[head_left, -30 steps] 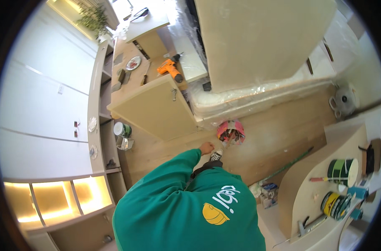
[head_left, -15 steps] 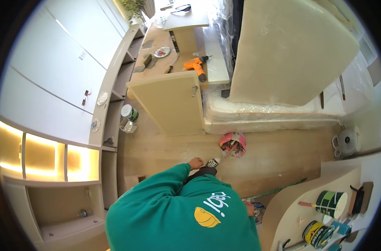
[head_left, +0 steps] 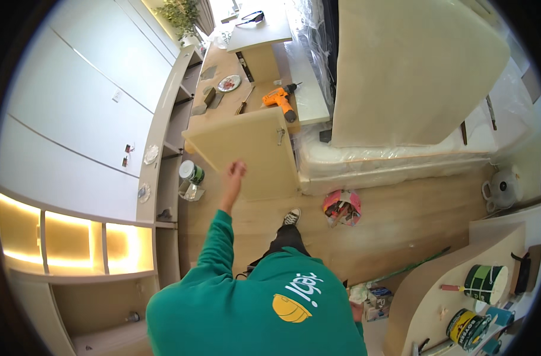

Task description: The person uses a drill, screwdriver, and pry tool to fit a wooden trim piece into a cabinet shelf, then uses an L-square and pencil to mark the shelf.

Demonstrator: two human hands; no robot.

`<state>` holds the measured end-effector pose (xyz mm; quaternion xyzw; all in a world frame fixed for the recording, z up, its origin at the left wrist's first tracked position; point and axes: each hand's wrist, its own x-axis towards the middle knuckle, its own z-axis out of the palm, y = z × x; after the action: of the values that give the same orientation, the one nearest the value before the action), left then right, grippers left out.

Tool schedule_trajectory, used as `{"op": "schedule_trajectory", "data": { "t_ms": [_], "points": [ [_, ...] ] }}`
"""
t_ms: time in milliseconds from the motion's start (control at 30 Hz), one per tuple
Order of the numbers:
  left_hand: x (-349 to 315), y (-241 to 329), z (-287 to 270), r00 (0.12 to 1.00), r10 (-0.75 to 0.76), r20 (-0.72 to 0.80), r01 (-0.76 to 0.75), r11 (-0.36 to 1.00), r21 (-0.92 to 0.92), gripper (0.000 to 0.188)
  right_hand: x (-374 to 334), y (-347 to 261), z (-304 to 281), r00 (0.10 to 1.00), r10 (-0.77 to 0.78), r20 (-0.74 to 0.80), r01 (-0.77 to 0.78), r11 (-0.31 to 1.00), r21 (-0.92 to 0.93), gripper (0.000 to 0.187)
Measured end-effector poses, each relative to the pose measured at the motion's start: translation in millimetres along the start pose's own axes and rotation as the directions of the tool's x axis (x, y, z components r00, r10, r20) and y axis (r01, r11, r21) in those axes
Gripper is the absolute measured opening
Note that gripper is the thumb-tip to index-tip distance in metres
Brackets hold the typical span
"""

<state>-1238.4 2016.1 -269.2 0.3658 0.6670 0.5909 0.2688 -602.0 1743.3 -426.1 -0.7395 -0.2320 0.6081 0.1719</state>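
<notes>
My left hand [head_left: 237, 168] reaches forward in a green sleeve, in front of a beige cabinet panel [head_left: 252, 148] that stands on edge. Motion smears its fingers, and no object shows in it. Low at my right side, my right hand [head_left: 357, 310] is mostly hidden by my green sweatshirt. A crumpled whitish thing [head_left: 358, 293] lies right beside its fingers; whether they grip it cannot be made out. An orange cordless drill [head_left: 278, 101] and a screwdriver [head_left: 245, 101] lie on the wooden work surface beyond the panel.
A pink bag of scraps [head_left: 343, 207] lies on the wood floor ahead. A paint bucket [head_left: 191, 171] stands by the left shelving. Behind them is a plastic-wrapped mattress [head_left: 395, 163] bearing a large board [head_left: 419, 71]. Tins [head_left: 485, 283] stand on a curved counter at right.
My left hand has swung forward and left, from near my shoe to before the panel. My view has shifted slightly, and my right hand remains low at my side.
</notes>
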Motion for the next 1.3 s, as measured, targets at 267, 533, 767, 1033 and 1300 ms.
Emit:
{"op": "schedule_trajectory", "data": {
  "t_ms": [267, 533, 767, 1033, 1300],
  "points": [
    [294, 11, -37, 0.985, 0.126, 0.117, -0.168, 0.843, 0.511, 0.047, 8, -21, 63, 0.983, 0.030, -0.180, -0.052, 0.991, -0.120, 0.038],
    [414, -102, -39, 0.921, -0.259, 0.291, -0.164, 0.420, 0.893, 0.072, 13, -87, 146, 0.981, 0.058, -0.186, -0.077, 0.993, -0.093, 0.041],
    [412, -92, -6, 0.839, -0.355, 0.412, -0.152, 0.574, 0.805, 0.063, 9, -99, 184, 0.978, 0.085, -0.191, -0.098, 0.993, -0.061, 0.044],
    [402, -104, 20, 0.837, -0.253, 0.485, -0.200, 0.683, 0.702, 0.065, 13, -106, 206, 0.984, 0.090, -0.156, -0.101, 0.993, -0.061, 0.048],
    [383, -84, 29, 0.899, 0.061, 0.434, -0.326, 0.756, 0.568, 0.063, 22, -108, 219, 0.989, 0.064, -0.136, -0.071, 0.997, -0.044, 0.052]
  ]
}}
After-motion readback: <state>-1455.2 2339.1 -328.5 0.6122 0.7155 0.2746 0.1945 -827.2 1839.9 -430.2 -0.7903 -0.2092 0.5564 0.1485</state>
